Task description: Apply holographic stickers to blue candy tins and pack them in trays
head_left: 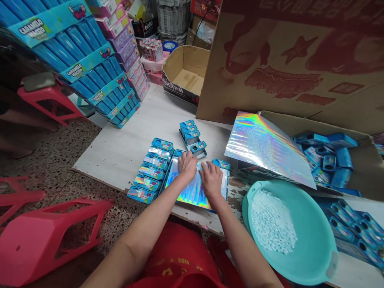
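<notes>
The left hand [187,165] and right hand [211,179], fingers curled, rest on a rectangular silver holographic sheet [192,193] by the white table's [120,150] near edge, apparently steadying it; whether they pinch is unclear.

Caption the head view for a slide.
Left hand and right hand on a holographic sheet amid small blue boxes, near a teal basin of white pieces.

this is looking like a small packing workshop: blue display trays [87,70] are standing stacked, cardboard cartons [270,48] are crowding a worn white table [117,148], a teal basin [315,244] is holding white pellets [271,224], red stools [24,244] are standing alongside.
</notes>
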Demonstrator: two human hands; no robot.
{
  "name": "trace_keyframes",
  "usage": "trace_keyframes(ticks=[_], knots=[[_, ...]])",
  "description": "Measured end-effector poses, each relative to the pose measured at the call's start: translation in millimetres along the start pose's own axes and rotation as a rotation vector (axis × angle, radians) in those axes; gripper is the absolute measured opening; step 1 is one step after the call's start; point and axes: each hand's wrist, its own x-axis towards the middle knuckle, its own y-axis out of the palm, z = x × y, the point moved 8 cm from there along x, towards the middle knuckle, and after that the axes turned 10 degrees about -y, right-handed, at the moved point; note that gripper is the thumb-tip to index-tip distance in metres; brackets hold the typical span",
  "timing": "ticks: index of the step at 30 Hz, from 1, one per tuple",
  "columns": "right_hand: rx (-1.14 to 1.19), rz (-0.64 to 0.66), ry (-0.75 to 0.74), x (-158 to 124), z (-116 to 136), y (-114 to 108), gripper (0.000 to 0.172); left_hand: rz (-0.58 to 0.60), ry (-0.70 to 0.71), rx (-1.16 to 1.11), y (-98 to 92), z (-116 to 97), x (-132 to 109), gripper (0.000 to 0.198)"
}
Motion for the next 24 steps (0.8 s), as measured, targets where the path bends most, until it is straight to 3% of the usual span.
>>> trace_keyframes(ticks=[4, 10, 19, 24], knots=[[0.037, -0.029, -0.037, -2.2, 3.1, -2.7, 0.018, -0.002, -0.001, 0.005, 2.2, 0.9, 0.1, 0.028], [0.023, 0.009, 0.051, 3.8, -4.4, 2.7, 0.032, -0.019, 0.01, -0.007, 3.3, 1.8, -0.1, 0.026], [0.021, -0.034, -0.046, -0.7, 2.4, 2.9, 0.024, -0.03, 0.01, -0.024, 4.8, 4.1, 0.2, 0.025], [0.074, -0.048, -0.014, 1.0, 0.7, 0.6, 0.021, -0.006, 0.008, -0.046, 5.1, 5.0, -0.1, 0.025]])
